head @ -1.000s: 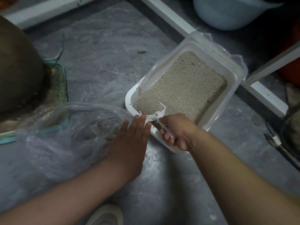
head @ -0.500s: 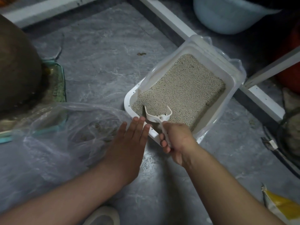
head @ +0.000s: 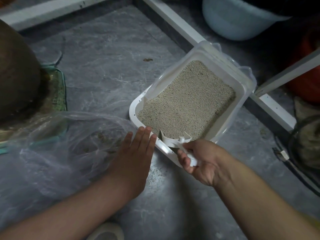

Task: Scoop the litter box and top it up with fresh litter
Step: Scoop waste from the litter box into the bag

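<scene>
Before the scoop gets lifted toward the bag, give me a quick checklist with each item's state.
1. Right hand grips the scoop handle: ok.
2. Scoop blade is in the litter at the near edge: ok.
3. Left hand is flat, fingertips at the litter box rim: ok.
4. Plastic bag lies beside the box: ok.
5. Bag mouth open: cannot tell.
6. Clump on the scoop: cannot tell.
</scene>
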`<state>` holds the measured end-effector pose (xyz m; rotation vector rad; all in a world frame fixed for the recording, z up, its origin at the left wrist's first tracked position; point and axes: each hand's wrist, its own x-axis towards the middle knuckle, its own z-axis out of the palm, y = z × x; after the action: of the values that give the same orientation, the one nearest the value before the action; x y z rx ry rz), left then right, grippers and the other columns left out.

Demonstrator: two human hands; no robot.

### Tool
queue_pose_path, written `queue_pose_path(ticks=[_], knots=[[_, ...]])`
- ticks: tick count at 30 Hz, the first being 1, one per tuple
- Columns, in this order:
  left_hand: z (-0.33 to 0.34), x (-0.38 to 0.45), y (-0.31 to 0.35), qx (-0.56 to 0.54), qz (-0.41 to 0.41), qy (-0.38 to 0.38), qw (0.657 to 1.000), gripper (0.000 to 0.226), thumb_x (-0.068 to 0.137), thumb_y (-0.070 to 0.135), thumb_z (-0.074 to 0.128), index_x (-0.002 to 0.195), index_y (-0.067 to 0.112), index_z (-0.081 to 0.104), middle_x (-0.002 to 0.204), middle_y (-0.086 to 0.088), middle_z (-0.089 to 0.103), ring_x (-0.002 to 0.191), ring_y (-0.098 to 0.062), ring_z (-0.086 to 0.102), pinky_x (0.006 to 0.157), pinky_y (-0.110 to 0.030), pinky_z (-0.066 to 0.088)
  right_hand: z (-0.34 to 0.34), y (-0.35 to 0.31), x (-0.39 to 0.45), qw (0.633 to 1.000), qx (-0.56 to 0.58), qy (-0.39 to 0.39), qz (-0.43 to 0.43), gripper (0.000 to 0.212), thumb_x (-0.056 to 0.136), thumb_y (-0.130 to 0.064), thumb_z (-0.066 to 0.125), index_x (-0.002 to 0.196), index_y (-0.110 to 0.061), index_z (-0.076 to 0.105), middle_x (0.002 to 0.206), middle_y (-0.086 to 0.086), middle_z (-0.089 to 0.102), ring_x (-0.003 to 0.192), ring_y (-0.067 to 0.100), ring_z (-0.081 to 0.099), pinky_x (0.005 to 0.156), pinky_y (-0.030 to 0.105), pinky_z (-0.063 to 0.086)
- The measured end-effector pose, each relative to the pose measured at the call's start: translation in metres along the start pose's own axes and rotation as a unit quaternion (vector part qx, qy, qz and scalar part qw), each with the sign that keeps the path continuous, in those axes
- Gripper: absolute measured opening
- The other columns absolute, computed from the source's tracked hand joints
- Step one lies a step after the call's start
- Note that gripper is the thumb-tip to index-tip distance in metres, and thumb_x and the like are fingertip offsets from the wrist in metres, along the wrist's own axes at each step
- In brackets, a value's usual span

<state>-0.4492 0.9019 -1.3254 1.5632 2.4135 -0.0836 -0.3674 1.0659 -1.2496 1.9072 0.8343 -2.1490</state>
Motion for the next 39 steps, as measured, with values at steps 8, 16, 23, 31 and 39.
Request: queue_pose_path(ticks=[8,16,23,31,39], knots=[[-0.003,0.001,0.002,0.021,-0.008,-0.010,1.000,0.099,0.090,0.032,0.052,0.155,0.002,-0.016,0.161,-0.024,-0.027,0.150,-0.040,-0.023,0.122,-0.053,-0.010,0.039,-0.005,0.027,0.997,0.054,-0.006,-0.050,0.030,0.107,-0.008,0.030,0.101,-0.008,0.059,0.074,0.005,0.055,0.050,0.008,0.046,0.034,0.015,0.037],[-0.003,0.004,-0.001,0.008,0.014,0.005,1.000,0.091,0.069,0.021,0.060,0.151,-0.006,0.032,0.159,-0.032,0.023,0.149,-0.046,0.024,0.117,-0.060,0.026,0.064,-0.034,0.063,0.989,0.119,-0.011,-0.089,0.022,0.106,-0.013,0.038,0.107,-0.008,0.060,0.097,0.020,0.059,0.049,0.011,0.043,0.031,0.017,0.037],[0.008,0.005,-0.001,-0.010,0.017,0.070,0.997,0.076,0.072,0.018,0.044,0.144,-0.005,0.048,0.152,-0.030,0.041,0.141,-0.044,0.041,0.111,-0.058,0.034,0.069,-0.068,0.092,0.976,0.165,-0.010,-0.140,0.025,0.107,-0.017,0.043,0.121,-0.005,0.061,0.081,0.007,0.056,0.044,0.007,0.046,0.035,0.018,0.038],[0.013,0.006,-0.002,-0.026,0.016,0.114,0.993,0.068,0.085,0.008,0.015,0.143,-0.007,0.047,0.153,-0.031,0.038,0.142,-0.045,0.039,0.108,-0.059,0.031,0.072,-0.115,0.106,0.959,0.224,0.008,-0.173,0.024,0.106,-0.004,0.036,0.111,-0.003,0.059,0.105,0.015,0.059,0.057,0.010,0.046,0.040,0.016,0.040],[0.015,0.010,-0.002,-0.023,0.017,0.121,0.992,0.067,0.080,0.012,0.026,0.140,-0.004,0.054,0.150,-0.029,0.044,0.137,-0.044,0.046,0.104,-0.057,0.030,0.061,-0.146,0.124,0.961,0.189,0.043,-0.198,0.021,0.106,-0.006,0.040,0.115,-0.005,0.059,0.125,0.010,0.059,0.058,0.008,0.044,0.042,0.016,0.039]])
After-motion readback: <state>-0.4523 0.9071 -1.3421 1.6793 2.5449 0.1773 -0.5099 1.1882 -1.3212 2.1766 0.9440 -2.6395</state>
